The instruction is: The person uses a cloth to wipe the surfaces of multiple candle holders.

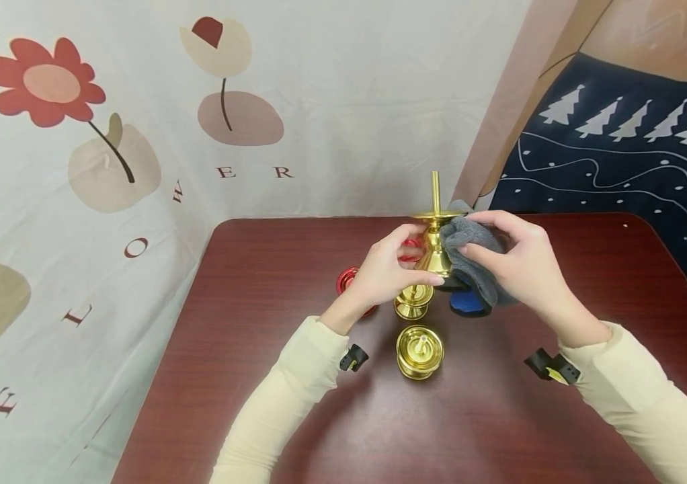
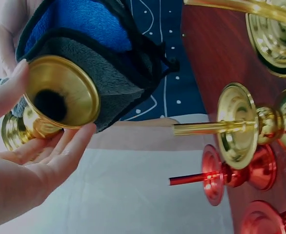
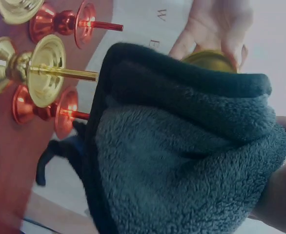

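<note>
My left hand [image 1: 382, 269] holds a shiny gold candlestick [image 1: 434, 259] by its flared foot, raised above the table. Its thin tube points up over a round plate. In the left wrist view the hollow underside of the foot [image 2: 67, 92] shows, thumb and fingers around its rim. A grey plush cloth [image 1: 475, 245] with dark edging is pinched by my right hand [image 1: 519, 259] and lies against the candlestick's side. The blue face of the cloth [image 2: 87, 24] also shows in the left wrist view. Grey folds hide most of the candlestick in the right wrist view.
On the dark red table [image 1: 271, 289], one gold candlestick [image 1: 419, 353] stands nearest me, another gold one [image 1: 411, 310] just beyond. Red candlesticks [image 1: 347, 279] stand to the left, partly behind my left hand. A flower-printed sheet [image 1: 349, 87] hangs behind the table.
</note>
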Available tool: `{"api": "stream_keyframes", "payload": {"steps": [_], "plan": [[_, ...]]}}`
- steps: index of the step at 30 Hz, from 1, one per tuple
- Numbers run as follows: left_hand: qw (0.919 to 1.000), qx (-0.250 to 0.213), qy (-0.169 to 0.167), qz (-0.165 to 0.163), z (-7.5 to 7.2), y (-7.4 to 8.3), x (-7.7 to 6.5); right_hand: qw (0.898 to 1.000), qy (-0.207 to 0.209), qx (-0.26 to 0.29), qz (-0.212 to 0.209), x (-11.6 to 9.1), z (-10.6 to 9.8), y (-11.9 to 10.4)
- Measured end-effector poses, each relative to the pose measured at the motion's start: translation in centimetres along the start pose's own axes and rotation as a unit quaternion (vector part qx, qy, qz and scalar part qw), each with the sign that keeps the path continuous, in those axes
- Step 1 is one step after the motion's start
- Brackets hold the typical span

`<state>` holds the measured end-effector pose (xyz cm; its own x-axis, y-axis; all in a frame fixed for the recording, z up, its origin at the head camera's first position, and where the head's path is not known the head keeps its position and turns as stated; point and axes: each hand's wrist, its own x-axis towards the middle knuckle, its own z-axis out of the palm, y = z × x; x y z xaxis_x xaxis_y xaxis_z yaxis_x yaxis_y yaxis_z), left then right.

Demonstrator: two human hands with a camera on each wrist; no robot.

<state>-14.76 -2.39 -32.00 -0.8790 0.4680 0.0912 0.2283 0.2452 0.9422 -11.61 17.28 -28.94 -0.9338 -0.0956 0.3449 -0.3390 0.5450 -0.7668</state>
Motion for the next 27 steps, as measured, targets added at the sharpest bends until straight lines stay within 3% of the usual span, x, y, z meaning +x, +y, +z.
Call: {"api": "stream_keyframes", "payload": {"steps": [2, 5, 9, 11, 16, 19, 22, 24, 27], "plan": [[0.9999, -0.007, -0.006, 0.007, -0.2, 0.2, -0.1, 1.000, 0.001, -0.006, -0.021, 0.0, -0.1, -0.4], [0.9985, -0.049, -0.021, 0.012, -0.6, 0.3, -0.1, 0.999, -0.005, 0.025, -0.023, 0.2, -0.6, -0.5], [0.9936, -0.101, -0.047, 0.020, -1.2, 0.3, -0.2, 0.990, -0.028, 0.136, 0.006, 0.5, -1.3, 0.1], [0.9895, -0.128, -0.063, 0.025, -1.5, 0.3, -0.3, 0.975, -0.043, 0.217, 0.019, 0.7, -1.5, 0.7], [0.9739, -0.202, -0.097, 0.036, -1.9, 0.4, -0.6, 0.917, -0.076, 0.391, 0.031, 1.0, -1.2, 2.0], [0.9705, -0.212, -0.108, 0.041, -2.0, 0.3, -0.7, 0.903, -0.078, 0.421, 0.029, 1.1, -0.9, 2.4], [0.9768, -0.180, -0.110, 0.037, -2.0, 0.3, -0.6, 0.913, -0.070, 0.400, 0.027, 1.0, -0.7, 2.5], [0.9836, -0.144, -0.105, 0.025, -1.9, 0.4, -0.5, 0.932, -0.062, 0.356, 0.025, 0.9, -0.5, 2.5], [0.9931, -0.078, -0.088, 0.002, -1.5, 0.4, -0.3, 0.970, -0.043, 0.240, 0.021, 0.7, -0.2, 2.0]]}}
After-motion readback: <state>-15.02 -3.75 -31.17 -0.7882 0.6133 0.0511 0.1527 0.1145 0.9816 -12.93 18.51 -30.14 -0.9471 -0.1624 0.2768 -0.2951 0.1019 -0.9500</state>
